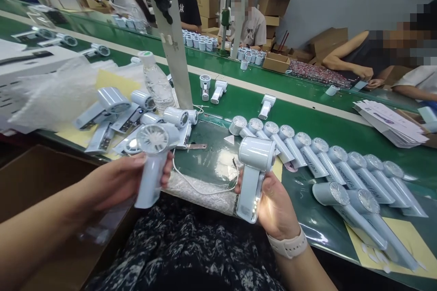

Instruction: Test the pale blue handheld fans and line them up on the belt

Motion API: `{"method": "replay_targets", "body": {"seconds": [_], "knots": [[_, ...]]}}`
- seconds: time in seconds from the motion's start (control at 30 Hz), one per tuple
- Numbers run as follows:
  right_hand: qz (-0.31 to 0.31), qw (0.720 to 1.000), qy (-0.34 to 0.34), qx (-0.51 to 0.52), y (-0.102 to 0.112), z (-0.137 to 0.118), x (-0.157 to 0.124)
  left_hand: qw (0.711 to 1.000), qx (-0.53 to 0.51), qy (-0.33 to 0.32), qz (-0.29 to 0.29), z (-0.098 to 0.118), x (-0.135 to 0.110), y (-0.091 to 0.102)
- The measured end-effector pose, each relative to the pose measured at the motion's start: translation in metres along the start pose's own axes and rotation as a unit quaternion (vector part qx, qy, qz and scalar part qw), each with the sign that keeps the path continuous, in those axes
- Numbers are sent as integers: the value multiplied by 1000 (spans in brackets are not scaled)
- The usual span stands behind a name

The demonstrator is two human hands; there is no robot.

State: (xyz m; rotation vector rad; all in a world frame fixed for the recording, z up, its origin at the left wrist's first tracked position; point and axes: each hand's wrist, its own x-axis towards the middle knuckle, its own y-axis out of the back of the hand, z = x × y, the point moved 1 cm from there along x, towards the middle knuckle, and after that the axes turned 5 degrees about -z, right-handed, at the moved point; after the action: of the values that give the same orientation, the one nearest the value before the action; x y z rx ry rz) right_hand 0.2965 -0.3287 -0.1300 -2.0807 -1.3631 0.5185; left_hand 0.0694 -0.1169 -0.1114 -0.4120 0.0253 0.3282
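My left hand (119, 182) grips the handle of a pale blue handheld fan (152, 159), whose round grille faces up towards me. My right hand (275, 207) is wrapped round the handle of a second pale blue fan (254, 173); small lights glow on that fan's handle. Both fans hang over the near edge of the green bench (211, 154), above my patterned lap. A white watch band sits on my right wrist.
A row of several fans (327, 159) lies to the right on the bench, and a loose pile of fans (119, 116) to the left by a water bottle (157, 82). A white cable (201, 186) and metal tweezers (191, 146) lie between. Other people sit across the conveyor.
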Motion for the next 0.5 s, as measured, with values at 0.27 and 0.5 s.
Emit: {"method": "replay_targets", "body": {"seconds": [0.27,0.5], "knots": [[2,996,-72,48,-5,-15,-10,987,-131,-37,-80,-18,55,-78],[-19,997,-35,60,-4,-20,-22,997,-51,-17,-55,-29,75,-105]]}}
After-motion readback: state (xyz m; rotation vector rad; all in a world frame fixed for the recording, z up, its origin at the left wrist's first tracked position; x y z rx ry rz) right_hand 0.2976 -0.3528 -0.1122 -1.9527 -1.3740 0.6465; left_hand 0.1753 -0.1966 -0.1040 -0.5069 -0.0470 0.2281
